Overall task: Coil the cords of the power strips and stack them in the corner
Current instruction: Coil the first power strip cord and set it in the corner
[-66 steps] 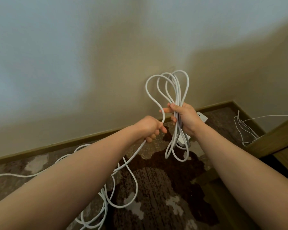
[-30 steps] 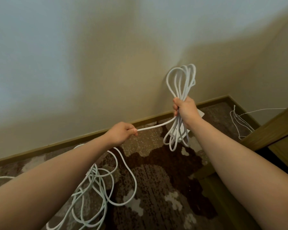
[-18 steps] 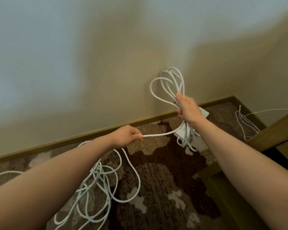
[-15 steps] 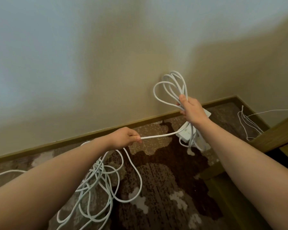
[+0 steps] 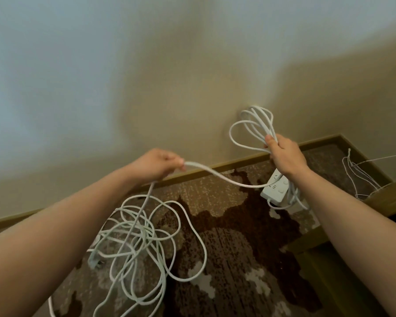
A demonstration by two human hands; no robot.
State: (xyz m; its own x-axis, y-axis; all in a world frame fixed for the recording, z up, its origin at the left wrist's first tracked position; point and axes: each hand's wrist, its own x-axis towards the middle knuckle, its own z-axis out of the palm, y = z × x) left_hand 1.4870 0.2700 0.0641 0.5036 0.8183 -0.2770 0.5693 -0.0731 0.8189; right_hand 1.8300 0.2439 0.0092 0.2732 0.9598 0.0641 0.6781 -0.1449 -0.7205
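**Head view: cord half coiled, tangle waiting on the carpet**

Head camera catches you mid-coil near the corner of the room. Your right hand (image 5: 286,156) is clamped around a bundle of finished loops (image 5: 253,126) that fan upward against the wall (image 5: 146,76), while the white power strip (image 5: 275,188) hangs just below that fist, above the carpet (image 5: 226,236). Your left hand (image 5: 157,164) pinches the running cord (image 5: 219,176), which sags between the two hands. Below the left hand, the uncoiled slack (image 5: 137,243) lies in a loose knot of overlapping loops on the carpet, with the plug (image 5: 94,261) at its left edge.

The risk sits in that pile: pull the next length too quickly and the crossed loops could cinch into a knot, or the plug could snag and drag the heap along. A loosened right-hand grip would likely spill the gathered loops. Thinner wires (image 5: 357,177) lie well apart, near the corner.
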